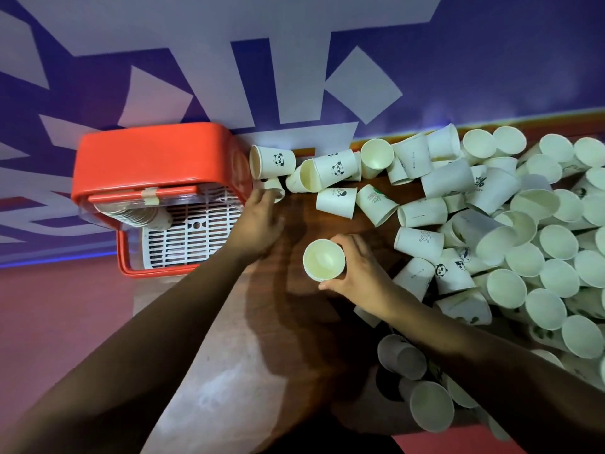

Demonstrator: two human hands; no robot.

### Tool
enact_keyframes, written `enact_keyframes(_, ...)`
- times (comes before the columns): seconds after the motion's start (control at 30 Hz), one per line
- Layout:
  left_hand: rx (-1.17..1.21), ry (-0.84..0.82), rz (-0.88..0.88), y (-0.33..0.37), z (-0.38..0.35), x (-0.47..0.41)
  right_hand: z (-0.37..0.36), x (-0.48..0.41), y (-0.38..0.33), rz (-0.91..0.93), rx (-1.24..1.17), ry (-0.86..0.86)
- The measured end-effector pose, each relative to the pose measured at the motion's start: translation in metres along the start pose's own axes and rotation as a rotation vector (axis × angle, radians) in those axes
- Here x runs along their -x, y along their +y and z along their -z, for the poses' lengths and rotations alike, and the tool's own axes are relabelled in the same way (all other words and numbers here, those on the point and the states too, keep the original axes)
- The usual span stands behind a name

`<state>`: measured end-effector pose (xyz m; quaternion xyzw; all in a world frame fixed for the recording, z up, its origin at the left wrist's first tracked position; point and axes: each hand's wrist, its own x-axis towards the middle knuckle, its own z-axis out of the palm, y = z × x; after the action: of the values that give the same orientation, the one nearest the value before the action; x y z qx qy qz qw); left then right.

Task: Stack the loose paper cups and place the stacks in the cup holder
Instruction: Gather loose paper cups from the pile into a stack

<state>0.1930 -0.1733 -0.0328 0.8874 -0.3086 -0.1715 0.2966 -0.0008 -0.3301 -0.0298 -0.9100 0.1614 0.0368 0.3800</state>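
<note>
My right hand (358, 273) grips an upright white paper cup (324, 259) above the wooden table, its mouth facing up at me. My left hand (258, 217) reaches forward with fingers spread and touches a small cup (275, 188) lying beside the red cup holder (157, 165). A stack of cups (137, 214) lies inside the holder behind its clear cover. Several loose cups, some printed with pandas (273, 160), lie tipped along the wall.
A large heap of loose cups (523, 250) fills the right half of the wooden table (294, 322). More cups (425, 398) sit near the table's front edge. A purple and white wall rises right behind the holder.
</note>
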Motion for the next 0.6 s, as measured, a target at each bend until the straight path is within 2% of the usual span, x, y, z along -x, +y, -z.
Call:
enact_keyframes(0.13,-0.182,0.101,-0.059,0.010,0.005,-0.036,0.014,-0.006,0.009,-0.081,-0.087,-0.126)
enact_keyframes(0.23,-0.387,0.117,-0.089,0.019,0.013,-0.064,0.033,-0.022,0.018,-0.264,-0.270,0.000)
enact_keyframes(0.33,-0.746,0.014,-0.048,0.023,0.017,-0.085,0.047,-0.046,0.029,-0.357,-0.200,0.133)
enact_keyframes(0.4,-0.914,-0.077,0.003,0.026,0.016,-0.091,0.048,-0.062,0.038,-0.368,-0.145,0.155)
enact_keyframes(0.53,-1.031,-0.088,0.014,0.032,0.009,-0.086,0.043,-0.087,0.042,-0.429,-0.021,0.161)
enact_keyframes(0.6,-0.999,-0.071,0.005,0.036,0.008,-0.080,0.038,-0.096,0.040,-0.469,-0.018,0.157)
